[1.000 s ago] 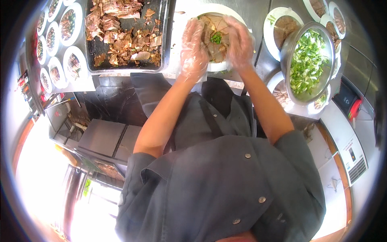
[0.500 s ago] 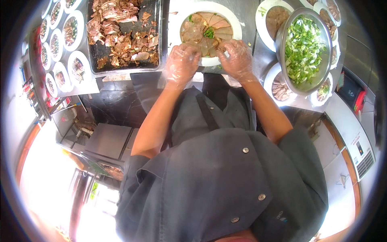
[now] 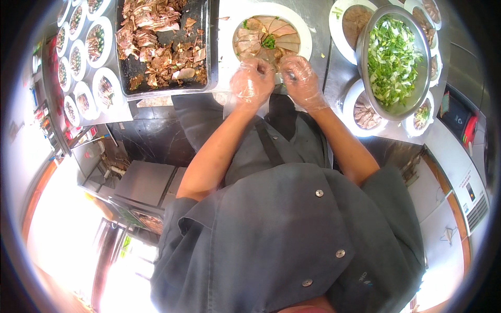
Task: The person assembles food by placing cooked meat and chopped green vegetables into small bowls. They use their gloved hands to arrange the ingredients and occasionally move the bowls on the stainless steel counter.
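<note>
Sliced meat (image 3: 284, 39) fans out in a ring on a round white plate (image 3: 307, 31), with a tuft of chopped green herbs (image 3: 268, 41) at its centre. Over the plate's near edge are my left hand (image 3: 253, 81) and my right hand (image 3: 301, 81), both in clear plastic gloves. They are close together, fingertips by the near slices. Both sets of fingers are curled into a pinch; what lies between them is hidden. The hands cover the plate's near rim and some of the meat there.
Left of the plate is a black tray (image 3: 210, 52) with piles of cut meat (image 3: 151, 23). Farther left stand several filled white plates (image 3: 108, 86). At right, a metal bowl of chopped greens (image 3: 395, 60) overlaps white plates of sliced meat (image 3: 365, 112).
My left hand has moved right, closer to my right hand and over the plate's near edge. The right hand has shifted slightly left and down. The fingers of both stay curled.
</note>
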Motion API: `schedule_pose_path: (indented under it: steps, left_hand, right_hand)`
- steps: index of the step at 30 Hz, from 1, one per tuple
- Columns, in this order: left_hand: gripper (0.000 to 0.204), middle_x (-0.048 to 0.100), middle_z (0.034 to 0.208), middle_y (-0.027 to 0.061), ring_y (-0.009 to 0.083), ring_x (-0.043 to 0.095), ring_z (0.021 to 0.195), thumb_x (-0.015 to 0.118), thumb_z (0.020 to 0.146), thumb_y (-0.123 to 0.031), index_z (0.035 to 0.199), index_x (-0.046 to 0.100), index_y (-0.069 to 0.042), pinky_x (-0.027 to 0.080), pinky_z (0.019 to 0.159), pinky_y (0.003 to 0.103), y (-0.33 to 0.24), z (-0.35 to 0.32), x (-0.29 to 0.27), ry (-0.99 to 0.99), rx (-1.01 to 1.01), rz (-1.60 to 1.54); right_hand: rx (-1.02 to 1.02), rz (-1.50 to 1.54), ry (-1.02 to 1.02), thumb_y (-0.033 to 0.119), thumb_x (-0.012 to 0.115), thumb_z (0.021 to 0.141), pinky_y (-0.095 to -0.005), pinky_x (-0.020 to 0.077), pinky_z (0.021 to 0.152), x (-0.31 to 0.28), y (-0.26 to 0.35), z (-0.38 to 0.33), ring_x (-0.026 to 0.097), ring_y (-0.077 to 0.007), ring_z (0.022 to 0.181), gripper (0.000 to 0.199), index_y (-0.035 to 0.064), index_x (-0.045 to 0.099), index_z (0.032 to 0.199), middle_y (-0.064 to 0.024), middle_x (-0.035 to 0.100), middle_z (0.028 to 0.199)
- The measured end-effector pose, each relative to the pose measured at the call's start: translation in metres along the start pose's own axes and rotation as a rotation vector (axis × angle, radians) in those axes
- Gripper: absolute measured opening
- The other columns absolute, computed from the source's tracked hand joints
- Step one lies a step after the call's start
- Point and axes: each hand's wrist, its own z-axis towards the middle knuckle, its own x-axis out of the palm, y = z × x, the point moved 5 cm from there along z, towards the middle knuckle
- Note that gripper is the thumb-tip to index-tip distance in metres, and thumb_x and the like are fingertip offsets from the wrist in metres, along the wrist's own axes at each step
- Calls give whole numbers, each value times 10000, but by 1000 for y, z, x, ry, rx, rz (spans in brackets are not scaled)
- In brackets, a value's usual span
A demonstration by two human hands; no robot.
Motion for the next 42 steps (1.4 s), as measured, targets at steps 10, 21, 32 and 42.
schedule_pose_path:
  steps: [10, 21, 32, 42]
  left_hand:
    - [245, 780, 923, 157, 392, 762, 835, 799, 907, -312, 1001, 741, -92, 576, 766, 520, 2, -6, 13, 20, -102, 4]
    - [114, 762, 856, 118, 401, 756, 798, 780, 898, -228, 918, 697, -154, 574, 715, 522, -4, -8, 13, -89, -73, -138]
    - [104, 783, 960, 110, 361, 776, 872, 784, 906, -242, 930, 763, -143, 599, 772, 494, 25, 5, -22, -187, 41, -166]
    - [349, 798, 1210, 141, 311, 769, 1109, 753, 921, -39, 1247, 785, -160, 606, 974, 420, 245, 118, -176, -145, 158, 244]
  right_hand:
    - [-49, 161, 20, -52, 723, 864, -464, 574, 955, 10, -8, 11, 693, -359, 1100, 184, 64, 689, 1002, -124, 702, 1111]
    - [40, -10, -17, 7, 709, 911, -489, 566, 989, 5, -12, 3, 696, -387, 1141, 208, 93, 737, 1099, -142, 735, 1153]
    - [-117, -222, 178, 5, 700, 859, -526, 551, 999, 13, 11, 11, 647, -409, 1187, 363, 68, 713, 1217, -154, 666, 1275]
    - [-384, -55, 395, -2, 639, 931, -460, 581, 1018, 101, 120, 93, 692, -357, 1184, 284, 65, 741, 1188, -139, 699, 1322]
